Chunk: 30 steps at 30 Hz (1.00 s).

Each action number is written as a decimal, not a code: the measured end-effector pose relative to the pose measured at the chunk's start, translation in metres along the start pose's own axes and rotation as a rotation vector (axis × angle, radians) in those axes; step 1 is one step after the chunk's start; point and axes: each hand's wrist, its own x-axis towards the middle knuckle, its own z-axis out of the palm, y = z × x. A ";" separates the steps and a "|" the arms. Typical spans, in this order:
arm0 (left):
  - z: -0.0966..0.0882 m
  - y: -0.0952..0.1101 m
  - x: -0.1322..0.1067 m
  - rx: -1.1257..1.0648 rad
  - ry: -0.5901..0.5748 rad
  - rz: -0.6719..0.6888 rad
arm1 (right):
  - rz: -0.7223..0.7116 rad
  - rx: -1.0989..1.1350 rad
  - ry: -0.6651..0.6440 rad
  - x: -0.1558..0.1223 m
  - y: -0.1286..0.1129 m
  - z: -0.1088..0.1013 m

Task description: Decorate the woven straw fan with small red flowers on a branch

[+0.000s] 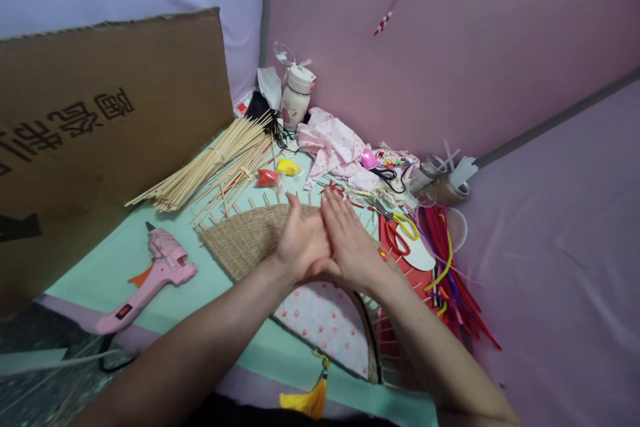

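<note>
My left hand [303, 243] and my right hand [354, 250] meet above the middle of a fan-shaped woven piece [245, 235]. The right palm lies against the left, its fingers stretched out. On the left hand the thumb points up, while its fingertips are partly hidden behind the right hand. I see no object between the hands. Brown cord is woven across thin sticks whose ends poke out along the curved edge. Nearer to me, white cloth with pink spots [325, 320] covers the inner half-round. A yellow tassel [309, 398] hangs at its lower edge.
A pink glue gun [160, 273] lies left, by a cardboard sheet [115, 120]. Bundled sticks [205, 167], a white bottle [297, 97] and pink cloth [333, 140] are behind. Yellow-handled scissors [406, 227], red-handled scissors [397, 240] and pipe cleaners [450, 267] lie right.
</note>
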 end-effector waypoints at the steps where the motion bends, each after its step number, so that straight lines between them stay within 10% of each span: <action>1: -0.001 -0.002 0.001 0.004 0.026 0.011 | -0.047 0.038 -0.020 0.000 0.000 -0.001; 6: -0.005 -0.001 0.004 0.052 0.145 0.125 | -0.079 0.171 0.025 -0.005 0.008 -0.005; 30: -0.002 0.007 0.000 0.053 0.020 0.047 | -0.056 -0.048 -0.059 -0.012 -0.003 0.000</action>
